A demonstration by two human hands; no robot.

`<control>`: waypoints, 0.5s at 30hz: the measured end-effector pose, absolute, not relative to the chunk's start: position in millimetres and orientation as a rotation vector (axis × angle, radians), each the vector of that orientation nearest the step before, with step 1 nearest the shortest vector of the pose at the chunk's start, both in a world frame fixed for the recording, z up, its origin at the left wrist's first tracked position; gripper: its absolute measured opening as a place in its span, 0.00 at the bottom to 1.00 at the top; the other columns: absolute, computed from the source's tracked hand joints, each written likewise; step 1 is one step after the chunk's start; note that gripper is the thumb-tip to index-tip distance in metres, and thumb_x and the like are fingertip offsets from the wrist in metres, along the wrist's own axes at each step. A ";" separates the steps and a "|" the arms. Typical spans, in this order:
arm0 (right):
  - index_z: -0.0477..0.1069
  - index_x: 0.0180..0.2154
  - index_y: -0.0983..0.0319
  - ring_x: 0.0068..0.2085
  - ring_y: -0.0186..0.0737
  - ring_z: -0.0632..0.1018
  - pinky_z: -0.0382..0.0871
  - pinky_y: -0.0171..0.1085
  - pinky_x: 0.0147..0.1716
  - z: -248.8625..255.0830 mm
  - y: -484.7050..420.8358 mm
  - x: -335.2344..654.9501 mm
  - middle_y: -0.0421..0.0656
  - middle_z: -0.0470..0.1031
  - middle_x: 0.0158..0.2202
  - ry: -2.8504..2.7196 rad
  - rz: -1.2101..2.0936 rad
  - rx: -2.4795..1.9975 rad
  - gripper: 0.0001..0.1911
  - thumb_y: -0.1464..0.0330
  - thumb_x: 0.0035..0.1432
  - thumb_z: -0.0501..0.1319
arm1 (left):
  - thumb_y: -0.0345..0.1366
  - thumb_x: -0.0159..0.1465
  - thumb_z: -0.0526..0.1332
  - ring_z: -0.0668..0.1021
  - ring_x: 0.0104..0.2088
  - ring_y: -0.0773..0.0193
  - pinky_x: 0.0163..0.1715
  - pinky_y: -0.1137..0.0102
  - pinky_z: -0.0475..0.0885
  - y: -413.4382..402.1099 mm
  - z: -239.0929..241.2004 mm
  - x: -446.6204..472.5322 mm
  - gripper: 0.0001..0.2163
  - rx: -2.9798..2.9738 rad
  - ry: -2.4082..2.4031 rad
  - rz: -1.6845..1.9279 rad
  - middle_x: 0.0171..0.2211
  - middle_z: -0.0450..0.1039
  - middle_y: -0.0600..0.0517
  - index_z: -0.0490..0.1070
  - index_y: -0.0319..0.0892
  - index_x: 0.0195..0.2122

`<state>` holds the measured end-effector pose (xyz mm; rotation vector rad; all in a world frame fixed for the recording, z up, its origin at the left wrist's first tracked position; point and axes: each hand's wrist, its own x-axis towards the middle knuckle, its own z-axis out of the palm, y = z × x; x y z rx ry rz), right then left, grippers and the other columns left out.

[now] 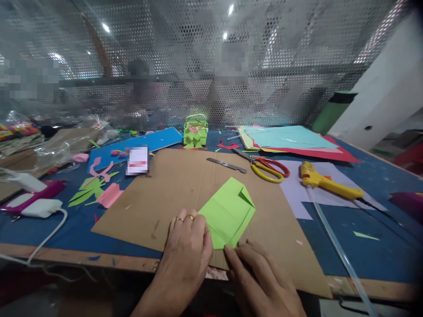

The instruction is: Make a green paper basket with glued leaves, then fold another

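A folded sheet of light green paper point(228, 211) lies on a flat piece of brown cardboard, with creases and a small folded flap at its far right corner. My left hand point(188, 244) has its fingers curled closed on the paper's left edge and wears rings. At the near lower corner of the sheet, my right hand point(261, 273) lies with fingers stretched out, one fingertip touching the paper and the others over the cardboard. The right thumb is hidden.
The cardboard point(158, 189) reaches the blue table's front edge. Scissors point(267, 169) and a metal blade point(226, 165) lie beyond the paper. A yellow glue gun point(330, 185) with a glue stick is on the right. Coloured sheets point(291, 136), a green paper basket point(195, 132) and paper scraps point(90, 189) sit around.
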<state>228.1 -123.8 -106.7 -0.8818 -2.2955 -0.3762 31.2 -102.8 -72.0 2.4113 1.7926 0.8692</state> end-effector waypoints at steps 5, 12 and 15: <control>0.72 0.57 0.71 0.53 0.50 0.76 0.74 0.50 0.55 -106.7 -124.0 227.5 0.53 0.77 0.46 -2.299 -0.360 -0.877 0.18 0.75 0.69 0.57 | 0.24 0.69 0.47 0.67 0.38 0.54 0.36 0.60 0.62 -103.9 -73.1 32.2 0.10 2.419 1.800 0.898 0.34 0.66 0.48 0.60 0.44 0.33; 0.72 0.57 0.71 0.55 0.51 0.76 0.74 0.51 0.55 -106.1 -124.6 227.2 0.53 0.77 0.47 -2.296 -0.341 -0.888 0.18 0.76 0.68 0.56 | 0.25 0.68 0.48 0.67 0.37 0.53 0.37 0.59 0.63 -104.3 -70.1 31.2 0.09 2.390 1.810 0.834 0.35 0.67 0.47 0.61 0.44 0.33; 0.72 0.57 0.72 0.55 0.51 0.76 0.74 0.51 0.55 -105.6 -125.2 227.1 0.55 0.77 0.47 -2.297 -0.341 -0.882 0.18 0.76 0.68 0.57 | 0.26 0.68 0.48 0.68 0.37 0.53 0.36 0.60 0.63 -102.9 -68.8 31.4 0.09 2.368 1.827 0.800 0.35 0.68 0.47 0.62 0.44 0.33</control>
